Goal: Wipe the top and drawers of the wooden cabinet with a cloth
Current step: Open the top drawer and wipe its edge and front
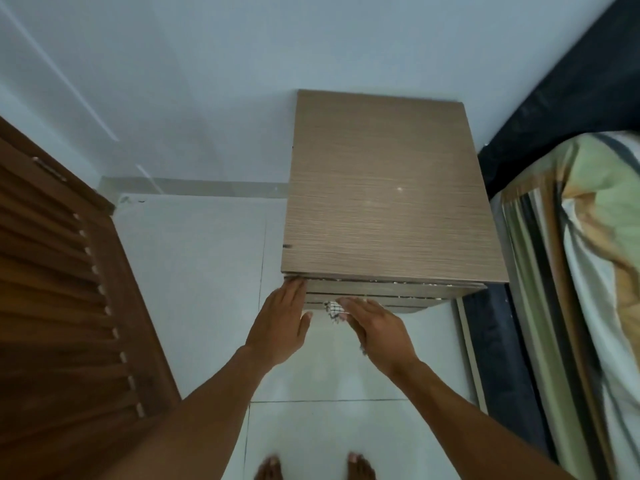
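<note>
The room has a pale tiled floor [194,271] and a light wall; a dark louvred door [62,289] stands at the left and a bed with striped bedding [571,271] at the right. Between them, against the wall, stands the wooden cabinet [391,188], seen from above, its top bare and a little shiny.

The drawers [391,294] show only as narrow stacked edges under the front rim of the top. Their long axis runs left to right, across the reach of both arms.

The right hand [377,327] presses a checked cloth [333,308] flat against the drawer fronts; the grip is loose, fingers stretched, the cloth caught under the palm and fingers. The left hand [280,320] is empty, laid open with its fingertips at the left front corner of the cabinet, as if steadying it.

The cloth lies near the left end of the drawers, so I judge the coming stroke should go rightward along that axis, by the right hand.

No brand, label or writing can be read anywhere.
</note>
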